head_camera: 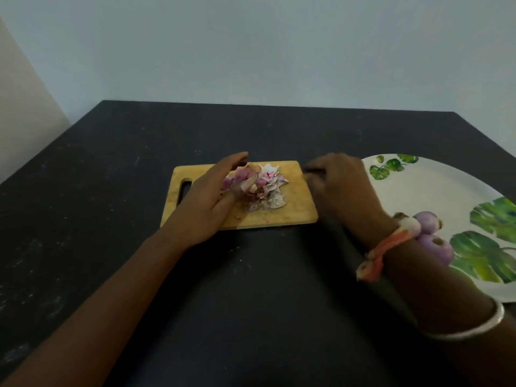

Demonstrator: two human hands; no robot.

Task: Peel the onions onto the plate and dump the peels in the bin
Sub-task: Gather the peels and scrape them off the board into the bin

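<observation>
- We count one wooden cutting board (290,210), with its handle slot at the left end.
- One left hand (212,202) lies on the board. Its fingers are straight and pressed together, set against the left side of the heap, with the thumb raised.
- One heap of peels (268,188), pink and white, sits mid-board. A few scraps lie over the left fingers.
- One right hand (337,185) is at the board's right edge. Its fingers are curled down, and we cannot tell whether they pinch anything.
- One plate (435,185) stands right of the board, white with a green leaf print.
- We count at least two peeled purple onions (439,247) on the plate, plus a paler one beside them, all half hidden by the right wrist.
- That wrist carries one orange thread band (385,247), and one silver bangle (474,328) sits further up the arm.
- The right forearm blocks the plate's near-left part.
- Everything rests on a dark speckled desk (111,163) with a plain pale wall (251,51) behind it.
</observation>
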